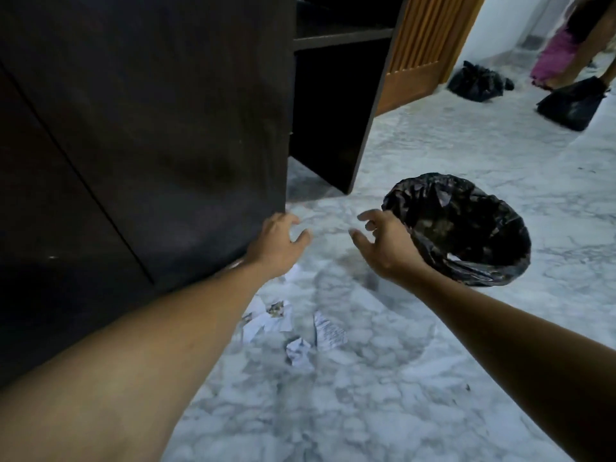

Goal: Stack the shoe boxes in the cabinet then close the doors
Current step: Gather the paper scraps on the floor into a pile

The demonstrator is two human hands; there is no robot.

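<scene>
A dark brown cabinet door (160,128) stands open and fills the left of the view. Behind it the cabinet's dark inside (333,105) shows a shelf and a bare lower compartment. No shoe box is in sight. My left hand (278,243) reaches forward by the door's lower right corner, fingers loosely curled and holding nothing; whether it touches the door is unclear. My right hand (383,243) hovers over the floor to its right, fingers spread and loosely bent, holding nothing.
A bin lined with a black bag (466,228) stands on the marble floor just right of my right hand. Crumpled papers (300,325) lie on the floor below my hands. Two black bags (476,81) and a person's legs (566,51) are at the far right.
</scene>
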